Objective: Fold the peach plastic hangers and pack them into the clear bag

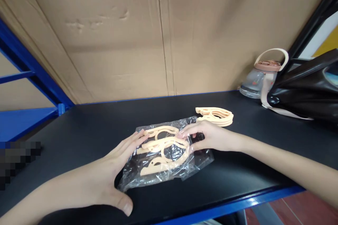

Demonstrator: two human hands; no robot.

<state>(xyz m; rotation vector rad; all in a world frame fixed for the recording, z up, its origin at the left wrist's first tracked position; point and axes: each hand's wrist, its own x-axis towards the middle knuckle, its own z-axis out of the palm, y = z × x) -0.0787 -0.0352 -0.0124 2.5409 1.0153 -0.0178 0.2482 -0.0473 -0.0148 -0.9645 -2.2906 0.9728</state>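
A clear plastic bag [200, 161] lies on the black tabletop with cream plastic folding hangers [163, 144] inside it. My left hand [113, 168] is open at the bag's left side. Its fingertips rest on the upper left of the bag by the hangers, and the thumb is spread away toward the front edge. From the right, my right hand [203, 136] closes its thumb and fingers on the right end of a hanger at the bag; whether film lies between is hard to tell. Just behind that hand sits a stack of matching folding hangers [224, 121].
At the back right stands a clear water bottle [253, 81] with a pink lid and strap, beside a black bag [303, 91]. Cardboard [118, 42] walls the back. A blue frame [34, 74] rises at left, and a blue edge [224, 209] borders the table's front.
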